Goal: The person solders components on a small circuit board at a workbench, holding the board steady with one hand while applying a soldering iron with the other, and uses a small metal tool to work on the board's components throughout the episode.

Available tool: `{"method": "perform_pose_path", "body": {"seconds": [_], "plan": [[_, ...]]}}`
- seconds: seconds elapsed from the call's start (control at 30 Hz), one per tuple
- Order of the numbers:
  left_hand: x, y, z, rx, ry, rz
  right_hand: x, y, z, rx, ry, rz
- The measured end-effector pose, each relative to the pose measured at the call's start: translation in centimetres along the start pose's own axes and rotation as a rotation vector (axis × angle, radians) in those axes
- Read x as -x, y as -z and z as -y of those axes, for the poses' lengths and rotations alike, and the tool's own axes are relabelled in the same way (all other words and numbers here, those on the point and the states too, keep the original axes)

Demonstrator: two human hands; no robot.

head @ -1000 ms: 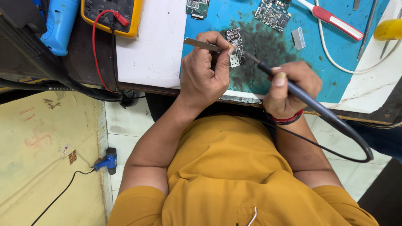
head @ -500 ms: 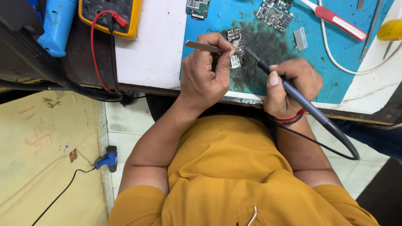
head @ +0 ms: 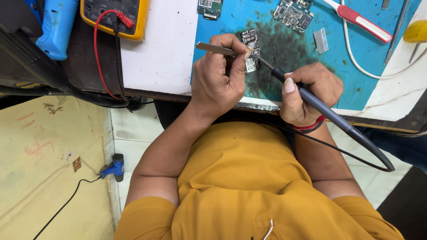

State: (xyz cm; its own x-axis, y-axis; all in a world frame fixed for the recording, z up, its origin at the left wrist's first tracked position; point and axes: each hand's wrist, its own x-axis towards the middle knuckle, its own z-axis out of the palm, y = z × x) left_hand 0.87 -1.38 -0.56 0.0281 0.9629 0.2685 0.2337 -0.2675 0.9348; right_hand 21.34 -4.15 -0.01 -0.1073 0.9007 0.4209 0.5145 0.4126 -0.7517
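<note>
Left hand: the left hand [head: 218, 78] is closed on metal tweezers [head: 218, 49], fingers pinched together around them, with the tips reaching to the small circuit board.
Right hand: the right hand [head: 309, 93] is wrapped around a dark soldering iron [head: 311, 98], thumb along the handle; its thin tip points toward 10 o'clock and meets the board.
Small circuit board: the small circuit board [head: 251, 50] lies on the blue mat between the two hands, just at 12 o'clock of the left hand's knuckles.
Blue mat: the blue mat [head: 356, 75] covers the right part of the counter [head: 160, 49], darkly stained around the board.
Iron cord: a black cord [head: 347, 155] loops from the handle's end back under the right forearm.
Other boards: a larger circuit board [head: 293, 13] sits at 1 o'clock of the small one; another [head: 210, 8] at 11 o'clock.
Multimeter: a yellow multimeter [head: 113, 15] with a red lead sits at the far left of the counter.
Red-handled tool: a red-handled tool [head: 360, 20] lies at 2 o'clock.
Wrist: a red band [head: 309, 128] circles the right wrist.
</note>
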Motion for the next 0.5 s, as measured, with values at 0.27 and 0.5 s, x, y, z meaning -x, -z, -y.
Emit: {"method": "perform_pose_path", "body": {"seconds": [0.27, 0.5], "plan": [[0.09, -0.1, 0.13, 0.004, -0.017, -0.002, -0.05, -0.06, -0.04, -0.007, 0.012, -0.006], [0.07, -0.1, 0.29, -0.001, -0.012, 0.005, -0.08, 0.0, 0.0, 0.009, 0.023, -0.008]]}}
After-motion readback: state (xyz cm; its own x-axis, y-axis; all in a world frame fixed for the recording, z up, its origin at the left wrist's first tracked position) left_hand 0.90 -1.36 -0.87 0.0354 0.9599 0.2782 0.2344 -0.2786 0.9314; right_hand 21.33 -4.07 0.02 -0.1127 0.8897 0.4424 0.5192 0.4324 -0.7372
